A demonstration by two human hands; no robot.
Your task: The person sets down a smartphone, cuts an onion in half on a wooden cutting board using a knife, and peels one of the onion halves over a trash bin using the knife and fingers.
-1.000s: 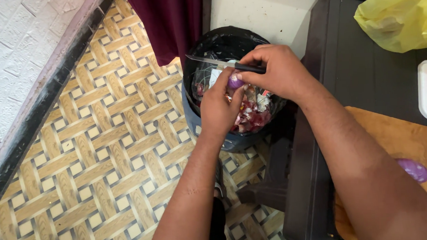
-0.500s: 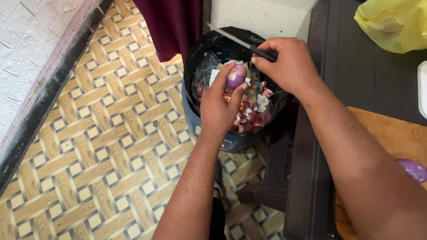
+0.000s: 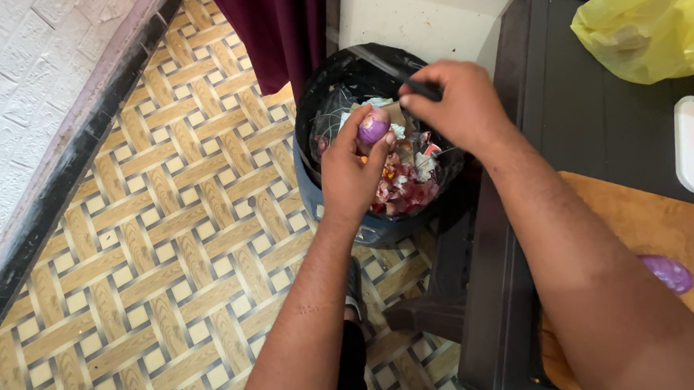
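Left hand [image 3: 352,171] pinches a purple onion [image 3: 374,127] over the black bin [image 3: 312,118] | right hand [image 3: 460,104] closed on a knife [image 3: 408,79], blade mostly hidden | bin contents unclear | onion piece [image 3: 667,273] on cutting board [image 3: 637,221], partly behind the arm

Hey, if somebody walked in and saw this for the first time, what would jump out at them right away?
First, the two hands over the black waste bin at the centre: the left hand pinches a small purple onion, and the right hand holds a dark-handled knife beside it. Reddish peelings fill the bin below. Then the yellow plastic bag on the dark table at top right, and another purple onion piece on the wooden board.
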